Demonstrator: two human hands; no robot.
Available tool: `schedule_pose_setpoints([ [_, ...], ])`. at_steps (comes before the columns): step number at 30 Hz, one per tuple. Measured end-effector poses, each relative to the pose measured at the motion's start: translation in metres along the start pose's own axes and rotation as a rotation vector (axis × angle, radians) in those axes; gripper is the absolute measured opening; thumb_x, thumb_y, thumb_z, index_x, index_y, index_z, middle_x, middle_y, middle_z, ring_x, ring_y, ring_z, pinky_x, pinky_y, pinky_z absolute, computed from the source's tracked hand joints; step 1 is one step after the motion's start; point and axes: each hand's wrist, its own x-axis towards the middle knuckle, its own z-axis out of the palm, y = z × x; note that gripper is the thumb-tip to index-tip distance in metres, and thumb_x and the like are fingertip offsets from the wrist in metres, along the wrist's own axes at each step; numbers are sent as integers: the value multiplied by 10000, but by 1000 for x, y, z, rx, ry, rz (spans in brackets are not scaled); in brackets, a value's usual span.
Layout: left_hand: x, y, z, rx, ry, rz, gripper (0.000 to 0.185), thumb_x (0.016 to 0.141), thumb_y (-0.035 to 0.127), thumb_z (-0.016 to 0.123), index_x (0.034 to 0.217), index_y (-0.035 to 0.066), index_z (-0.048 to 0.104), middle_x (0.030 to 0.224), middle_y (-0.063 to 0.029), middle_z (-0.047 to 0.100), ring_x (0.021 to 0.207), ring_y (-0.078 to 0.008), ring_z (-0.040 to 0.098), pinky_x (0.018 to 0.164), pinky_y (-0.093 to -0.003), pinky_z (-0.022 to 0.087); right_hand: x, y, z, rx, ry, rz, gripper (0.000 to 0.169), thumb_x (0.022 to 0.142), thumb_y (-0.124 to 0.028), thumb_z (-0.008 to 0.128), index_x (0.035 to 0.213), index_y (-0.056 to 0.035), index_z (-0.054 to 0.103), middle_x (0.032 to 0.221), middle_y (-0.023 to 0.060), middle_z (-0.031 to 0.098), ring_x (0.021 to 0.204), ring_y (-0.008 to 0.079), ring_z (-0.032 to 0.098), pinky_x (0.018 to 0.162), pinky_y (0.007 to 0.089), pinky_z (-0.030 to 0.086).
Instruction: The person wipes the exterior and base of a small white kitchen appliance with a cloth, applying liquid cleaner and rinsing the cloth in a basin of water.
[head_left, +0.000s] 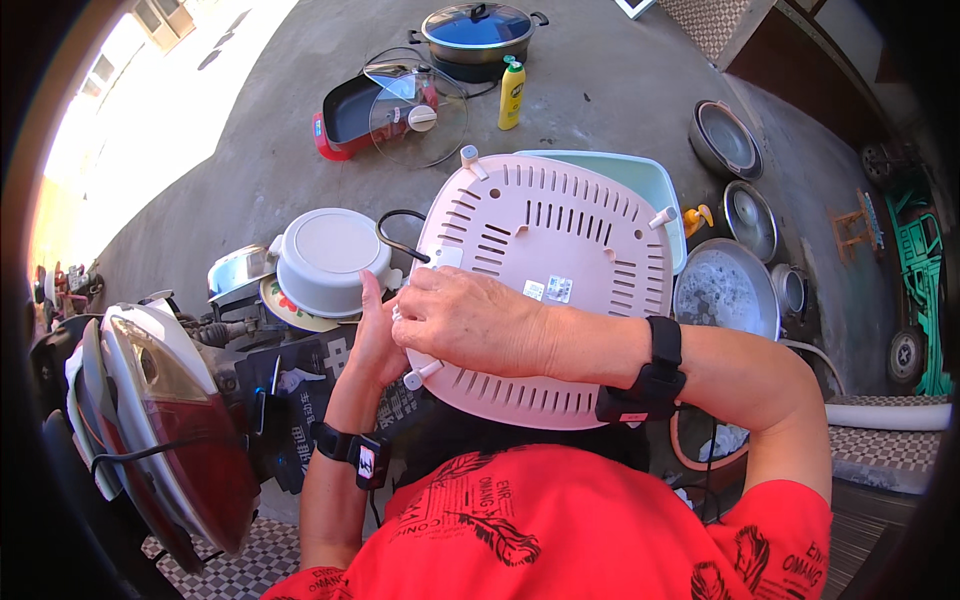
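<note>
A pale pink plastic appliance base is tilted upside down before me, its underside with vent slots, small feet and stickers facing up. A black power cord loops from its left edge. My left hand holds that edge, thumb raised, fingers partly hidden behind my right hand. Across the underside reaches my right hand, its fingers curled at the left edge beside the cord. A scrap of white material, perhaps cloth or tissue, shows at its fingertips; most of it is hidden.
Left are an upturned white pot and a parked scooter. A mint-green basin lies behind the base. Metal basins stand right. Farther off are a red electric pan, glass lid, yellow bottle and lidded pot.
</note>
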Motion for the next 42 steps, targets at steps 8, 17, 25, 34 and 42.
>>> schedule_pose_setpoints([
  [8,-6,-3,-17,153,-121,34,821,985,607,490,1453,-60,387,1405,-213,534,1265,-278,562,1057,-419,467,11,60,-53,-75,156,370,89,885,-75,675,973,-63,667,986,119,630,1021,265,607,882,341,545],
  [17,-12,8,-3,332,-124,21,801,873,440,723,1407,-73,416,1285,-207,600,1120,-248,648,945,-367,545,-121,133,-128,-114,-159,1107,91,846,-4,609,899,-18,681,957,176,696,883,332,679,792,423,537],
  [25,-8,3,-5,293,-119,45,797,861,400,733,1411,-68,398,1280,-206,598,1118,-257,651,934,-370,560,-236,110,-95,970,817,1507,156,958,-60,571,1107,-35,606,989,75,665,848,174,671,733,323,572],
  [34,-21,-5,15,360,-190,108,901,770,385,816,1423,-53,376,1292,-186,585,1161,-255,617,974,-385,523,-221,77,-54,1246,1164,1287,153,962,-86,571,1108,-42,553,986,93,638,861,172,652,761,328,582],
  [42,-52,37,41,555,-158,431,993,554,283,903,1362,-18,410,1246,-125,595,1138,-224,606,994,-366,486,-195,32,-91,1222,1433,891,169,940,-98,565,1101,-49,554,1001,72,621,919,159,629,832,299,540],
])
